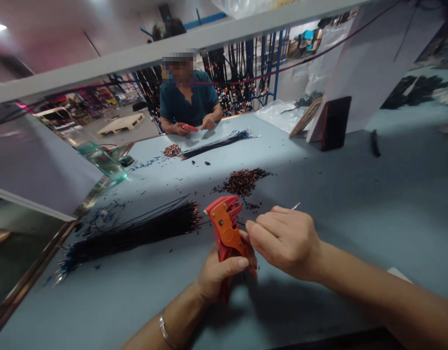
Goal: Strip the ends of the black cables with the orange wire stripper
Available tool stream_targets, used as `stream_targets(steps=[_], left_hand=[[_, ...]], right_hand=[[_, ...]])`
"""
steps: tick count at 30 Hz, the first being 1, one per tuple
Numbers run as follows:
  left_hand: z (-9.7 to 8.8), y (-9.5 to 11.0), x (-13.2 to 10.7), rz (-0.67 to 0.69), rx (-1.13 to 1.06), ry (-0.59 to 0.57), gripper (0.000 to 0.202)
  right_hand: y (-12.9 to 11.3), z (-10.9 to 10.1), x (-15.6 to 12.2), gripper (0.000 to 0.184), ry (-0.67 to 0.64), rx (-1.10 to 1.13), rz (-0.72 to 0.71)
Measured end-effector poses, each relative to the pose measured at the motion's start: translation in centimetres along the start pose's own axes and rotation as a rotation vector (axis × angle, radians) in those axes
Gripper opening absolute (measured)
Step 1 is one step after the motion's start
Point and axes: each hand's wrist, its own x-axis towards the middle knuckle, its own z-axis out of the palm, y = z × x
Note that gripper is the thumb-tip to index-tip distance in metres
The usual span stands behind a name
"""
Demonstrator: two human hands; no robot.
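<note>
My left hand [224, 270] is closed round the handles of a red and orange wire stripper [225, 226], whose jaws point up and to the right. Close to those jaws, my right hand [284, 240] is curled in a fist round a thin black wire; a pale wire end [295, 206] pokes out behind the knuckles. Left of the tool lies a thick bundle of black wires [136, 233], with bare copper ends on the right and blue ends on the left. Beyond the tool sits a heap of short black and copper offcuts [245, 182].
Across the table [355, 204], a person [189, 102] holds a red tool beside another wire bundle [216, 145] and a small offcut pile [171, 150]. A green bottle [103, 160] lies tilted at the left edge. A dark phone [336, 123] leans against a white panel.
</note>
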Motion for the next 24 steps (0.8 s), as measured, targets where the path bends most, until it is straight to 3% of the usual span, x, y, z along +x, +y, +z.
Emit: stream_targets(steps=[7, 24], left_hand=[[0.0, 0.3, 0.0, 0.006, 0.170, -0.027, 0.027], [0.0, 0.0, -0.2, 0.021, 0.117, -0.016, 0.026]], right_hand=[[-0.5, 0.0, -0.2, 0.030, -0.017, 0.043, -0.099], [-1.1, -0.1, -0.1, 0.026, 0.012, 0.009, -0.146]])
